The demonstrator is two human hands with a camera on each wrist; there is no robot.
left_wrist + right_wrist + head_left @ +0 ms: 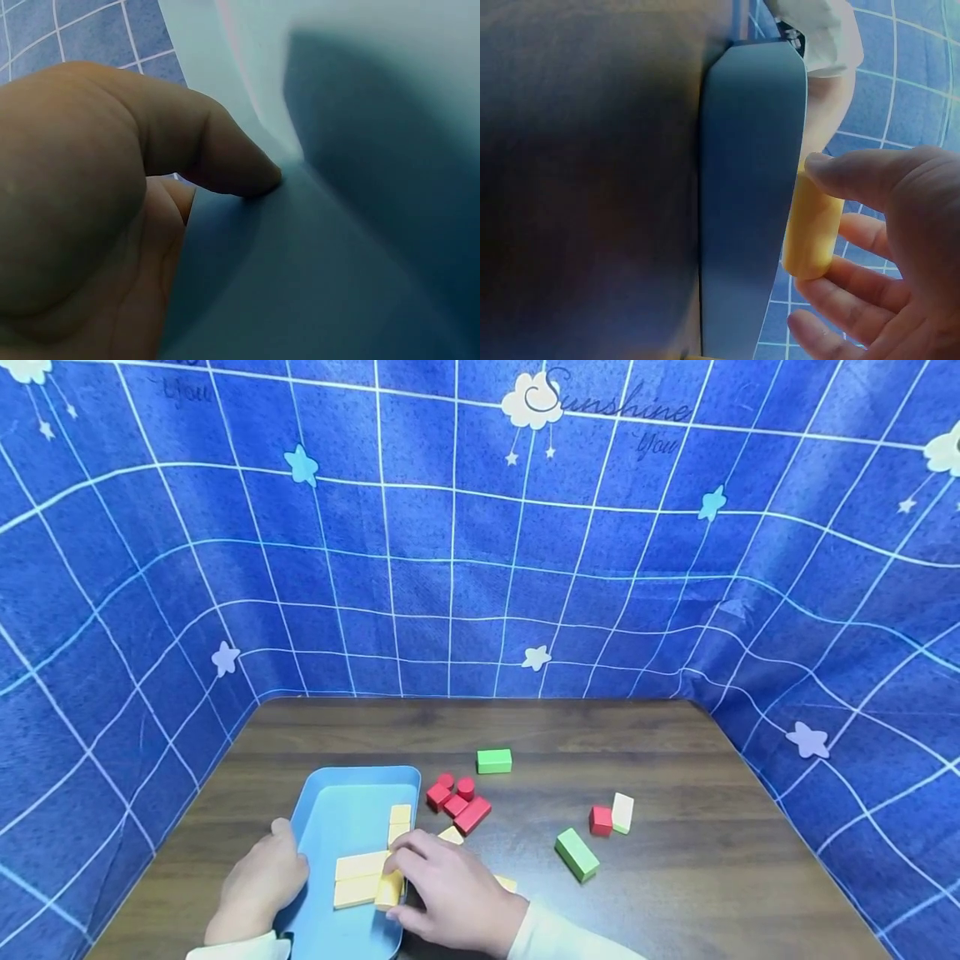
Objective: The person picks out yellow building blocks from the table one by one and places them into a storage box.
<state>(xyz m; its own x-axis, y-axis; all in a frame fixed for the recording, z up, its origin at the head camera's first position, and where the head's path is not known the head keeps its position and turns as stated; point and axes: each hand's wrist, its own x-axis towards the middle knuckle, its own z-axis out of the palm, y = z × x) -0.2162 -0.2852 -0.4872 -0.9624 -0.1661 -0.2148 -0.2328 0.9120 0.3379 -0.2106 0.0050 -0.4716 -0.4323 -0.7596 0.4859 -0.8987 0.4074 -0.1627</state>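
Observation:
My left hand (262, 881) grips the left wall of a blue plastic tray (348, 810). In the left wrist view the thumb (225, 154) presses on the inner side of the tray wall (225, 262), the fingers lying behind it. At the tray's right rim, my right hand (453, 885) pinches a yellow cylindrical block (812, 229) between thumb and fingers. This block stands above the rim in the right wrist view. Inside the tray lie long yellow blocks (358, 892) side by side and smaller yellow blocks (400, 814) along the right wall.
Several red blocks (472, 816) cluster right of the tray, beside a yellow block (451, 835). Another yellow block (506, 883) peeks out behind my right hand. Green blocks (494, 762), a red cube (601, 821) and a pale-topped block (622, 812) lie farther right on the wooden table (675, 893).

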